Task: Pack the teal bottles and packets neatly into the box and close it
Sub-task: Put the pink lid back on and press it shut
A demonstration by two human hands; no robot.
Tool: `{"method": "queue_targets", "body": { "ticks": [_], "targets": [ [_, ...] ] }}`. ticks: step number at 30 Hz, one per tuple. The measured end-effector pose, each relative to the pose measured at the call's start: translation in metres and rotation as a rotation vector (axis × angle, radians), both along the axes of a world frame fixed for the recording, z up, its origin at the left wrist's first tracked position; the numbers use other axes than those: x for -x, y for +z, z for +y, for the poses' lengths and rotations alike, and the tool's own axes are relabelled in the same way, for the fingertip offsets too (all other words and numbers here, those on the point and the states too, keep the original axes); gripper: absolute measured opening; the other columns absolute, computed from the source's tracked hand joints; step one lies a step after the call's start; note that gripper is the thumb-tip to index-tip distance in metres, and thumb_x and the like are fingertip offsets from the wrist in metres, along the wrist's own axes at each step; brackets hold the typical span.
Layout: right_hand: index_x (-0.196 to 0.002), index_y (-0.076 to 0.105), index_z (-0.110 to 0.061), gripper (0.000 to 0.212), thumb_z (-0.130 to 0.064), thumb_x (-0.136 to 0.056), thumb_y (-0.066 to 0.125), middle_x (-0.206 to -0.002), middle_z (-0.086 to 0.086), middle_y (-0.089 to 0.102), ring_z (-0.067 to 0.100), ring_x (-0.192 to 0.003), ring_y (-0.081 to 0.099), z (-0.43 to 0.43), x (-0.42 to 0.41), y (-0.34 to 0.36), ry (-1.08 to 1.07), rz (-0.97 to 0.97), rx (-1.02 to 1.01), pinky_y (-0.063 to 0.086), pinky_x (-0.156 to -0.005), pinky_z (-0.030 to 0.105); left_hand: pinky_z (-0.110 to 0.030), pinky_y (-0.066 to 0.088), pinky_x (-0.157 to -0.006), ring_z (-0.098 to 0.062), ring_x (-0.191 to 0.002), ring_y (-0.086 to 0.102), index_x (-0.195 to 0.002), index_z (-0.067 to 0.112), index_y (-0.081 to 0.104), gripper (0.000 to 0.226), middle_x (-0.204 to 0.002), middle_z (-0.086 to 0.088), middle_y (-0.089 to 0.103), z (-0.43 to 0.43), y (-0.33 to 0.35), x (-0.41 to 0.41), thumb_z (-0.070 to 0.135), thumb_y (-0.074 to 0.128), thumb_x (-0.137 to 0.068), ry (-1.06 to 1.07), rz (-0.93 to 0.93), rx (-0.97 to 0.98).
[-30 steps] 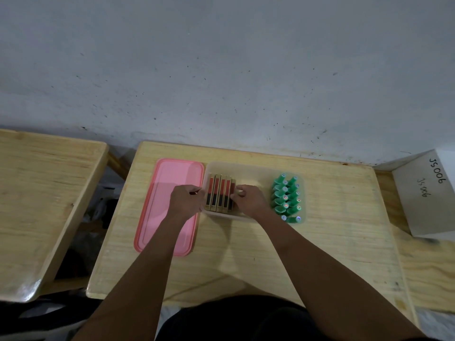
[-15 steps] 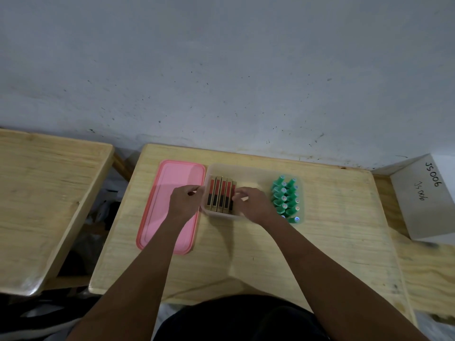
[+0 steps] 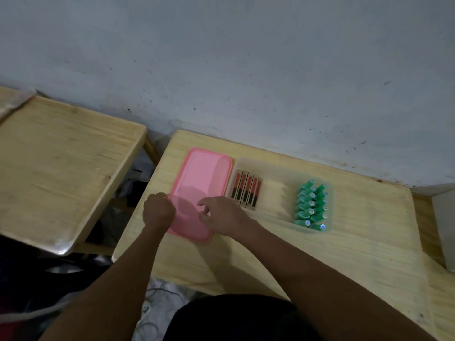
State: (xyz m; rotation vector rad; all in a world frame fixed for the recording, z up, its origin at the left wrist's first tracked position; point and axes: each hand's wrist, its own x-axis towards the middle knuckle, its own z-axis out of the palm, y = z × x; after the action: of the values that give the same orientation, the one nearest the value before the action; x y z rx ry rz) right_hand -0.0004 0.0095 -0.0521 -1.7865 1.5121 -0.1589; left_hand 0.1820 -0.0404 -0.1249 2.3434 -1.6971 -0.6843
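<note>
Fingers of the left hand (image 3: 158,212) are curled in a narrow grip on the left long edge of the pink lid (image 3: 204,175), near its front corner. The right hand (image 3: 222,216) hangs over the front half of the same lid with its fingers loosely bent and spread, holding nothing; whether the fingertips touch the plastic cannot be told. Both forearms reach in from the bottom of the view.

The lid lies flat on the wooden table (image 3: 357,254), its right long edge just beside the translucent box (image 3: 275,178), which stands open. In the left end of the box a row of packets (image 3: 247,191) stands side by side, each with a red panel above a dark one and pale gold edges; any print on them is too small to read. In the right end the teal bottles (image 3: 310,205) lie packed in two rows, some ends glinting white or blue. The floor of the box between packets and bottles is bare.

A second wooden table (image 3: 61,168) stands to the left, apart from the first. A white carton (image 3: 444,225) is cut off by the right edge. Behind is a grey wall (image 3: 246,70) flecked with dark spots.
</note>
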Motion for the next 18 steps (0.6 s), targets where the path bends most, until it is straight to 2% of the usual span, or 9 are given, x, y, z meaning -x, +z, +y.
{"method": "queue_targets", "body": {
  "ticks": [2, 5, 7, 9, 11, 12, 14, 16, 18],
  "targets": [
    [-0.125, 0.06, -0.012, 0.036, -0.027, -0.093, 0.053, -0.119, 0.008, 0.065, 0.027, -0.107, 0.062, 0.0, -0.012, -0.011, 0.048, 0.131, -0.084, 0.049, -0.082, 0.034, -0.035, 0.044, -0.072, -0.032, -0.085, 0.062, -0.096, -0.003, 0.065, 0.02, -0.095, -0.022, 0.066, -0.001, 0.001, -0.004, 0.008, 0.05, -0.09, -0.017, 0.037, 0.018],
    [-0.1, 0.065, -0.009, 0.026, -0.03, -0.091, 0.05, -0.093, 0.007, 0.063, 0.029, -0.091, 0.064, 0.003, -0.02, -0.025, 0.164, 0.337, -0.098, 0.045, -0.064, 0.031, -0.035, 0.045, -0.069, -0.036, -0.079, 0.062, -0.082, -0.007, 0.067, 0.018, -0.082, -0.022, 0.066, -0.005, 0.009, -0.005, 0.003, 0.053, -0.085, -0.091, 0.05, 0.018],
    [-0.103, 0.064, -0.01, 0.035, -0.038, -0.091, 0.046, -0.096, 0.01, 0.057, 0.028, -0.096, 0.058, 0.006, -0.019, -0.035, 0.191, 0.392, -0.074, 0.046, -0.071, 0.035, -0.03, 0.036, -0.057, -0.03, -0.06, 0.048, -0.058, 0.001, 0.061, 0.019, -0.06, -0.018, 0.053, -0.007, 0.013, -0.01, 0.005, 0.057, -0.076, -0.123, 0.081, -0.009],
    [-0.102, 0.061, -0.01, 0.053, -0.054, -0.09, 0.035, -0.095, 0.013, 0.052, 0.032, -0.099, 0.054, 0.007, -0.019, -0.042, 0.22, 0.415, -0.073, 0.047, -0.076, 0.041, -0.027, 0.024, -0.051, -0.021, -0.05, 0.031, -0.043, 0.012, 0.041, 0.033, -0.049, -0.007, 0.032, -0.007, 0.02, -0.015, 0.012, 0.06, -0.07, -0.103, 0.175, -0.027],
    [-0.106, 0.059, -0.009, 0.073, -0.07, -0.085, 0.025, -0.095, 0.015, 0.051, 0.036, -0.102, 0.055, 0.007, -0.02, -0.042, 0.249, 0.429, -0.083, 0.048, -0.078, 0.044, -0.025, 0.031, -0.053, -0.018, -0.048, 0.035, -0.044, 0.012, 0.044, 0.036, -0.048, -0.004, 0.036, -0.008, 0.03, -0.019, 0.013, 0.066, -0.073, -0.003, 0.34, -0.092],
    [-0.116, 0.057, -0.011, 0.081, -0.077, -0.082, 0.025, -0.104, 0.017, 0.053, 0.037, -0.104, 0.055, 0.007, -0.02, -0.039, 0.235, 0.408, -0.098, 0.048, -0.08, 0.044, -0.026, 0.038, -0.056, -0.018, -0.05, 0.042, -0.047, 0.01, 0.048, 0.034, -0.05, -0.005, 0.041, -0.008, 0.035, -0.02, 0.013, 0.068, -0.075, 0.046, 0.422, -0.138],
    [-0.134, 0.045, -0.02, 0.089, -0.086, -0.075, 0.034, -0.125, 0.014, 0.051, 0.035, -0.112, 0.054, 0.008, -0.019, -0.032, 0.171, 0.325, -0.12, 0.048, -0.086, 0.044, -0.029, 0.047, -0.06, -0.022, -0.06, 0.054, -0.057, 0.007, 0.057, 0.026, -0.06, -0.008, 0.053, -0.011, 0.046, -0.022, 0.015, 0.069, -0.079, 0.099, 0.546, -0.218],
    [-0.142, 0.03, -0.03, 0.095, -0.087, -0.068, 0.046, -0.138, 0.009, 0.044, 0.032, -0.122, 0.048, 0.01, -0.017, -0.025, 0.113, 0.239, -0.124, 0.046, -0.092, 0.045, -0.033, 0.054, -0.063, -0.031, -0.073, 0.065, -0.078, 0.0, 0.066, 0.016, -0.079, -0.014, 0.066, -0.016, 0.058, -0.023, 0.016, 0.069, -0.081, 0.135, 0.662, -0.281],
    [-0.147, 0.021, -0.031, 0.102, -0.085, -0.067, 0.053, -0.147, 0.007, 0.037, 0.031, -0.13, 0.043, 0.012, -0.014, -0.022, 0.097, 0.2, -0.096, 0.044, -0.098, 0.047, -0.036, 0.056, -0.067, -0.034, -0.078, 0.066, -0.093, -0.007, 0.067, 0.023, -0.09, -0.02, 0.068, -0.018, 0.068, -0.021, 0.012, 0.066, -0.081, 0.139, 0.769, -0.323]
  ]
}}
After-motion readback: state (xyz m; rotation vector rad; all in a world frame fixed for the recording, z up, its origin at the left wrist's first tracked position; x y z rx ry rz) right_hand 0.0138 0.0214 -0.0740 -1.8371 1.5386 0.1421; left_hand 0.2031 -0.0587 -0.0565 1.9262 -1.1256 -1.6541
